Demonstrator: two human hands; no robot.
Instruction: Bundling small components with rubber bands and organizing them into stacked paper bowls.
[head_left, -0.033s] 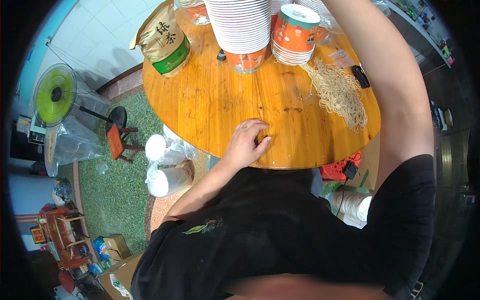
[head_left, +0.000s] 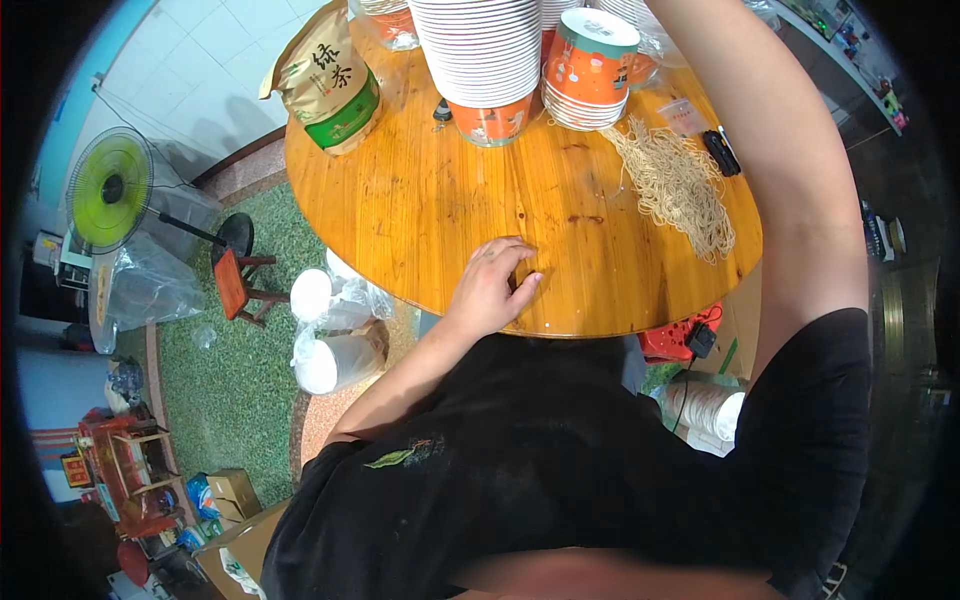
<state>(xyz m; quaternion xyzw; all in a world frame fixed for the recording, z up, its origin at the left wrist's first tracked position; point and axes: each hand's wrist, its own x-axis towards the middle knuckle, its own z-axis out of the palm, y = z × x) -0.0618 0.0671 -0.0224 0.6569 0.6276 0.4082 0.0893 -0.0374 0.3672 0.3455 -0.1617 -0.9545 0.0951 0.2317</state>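
Observation:
My left hand [head_left: 492, 285] rests on the near edge of the round wooden table [head_left: 430, 220], thumb apart and fingers loosely bent, holding nothing. My right arm [head_left: 785, 130] reaches up past the top edge, so my right hand is out of the picture. Beyond my left hand stands a tall stack of paper cups [head_left: 478, 60], white-rimmed with orange sides. To its right sits a shorter stack of orange cups [head_left: 592, 65], upside down. A heap of beige rubber bands [head_left: 675, 185] lies on the right side, next to a small black object [head_left: 720, 152].
A gold and green bag [head_left: 330, 85] stands at the table's far left. On the floor to the left are a green fan [head_left: 110, 188], a small wooden stool [head_left: 232, 287] and wrapped white stacks [head_left: 335, 365]. A red stool [head_left: 668, 342] shows below the table's right edge.

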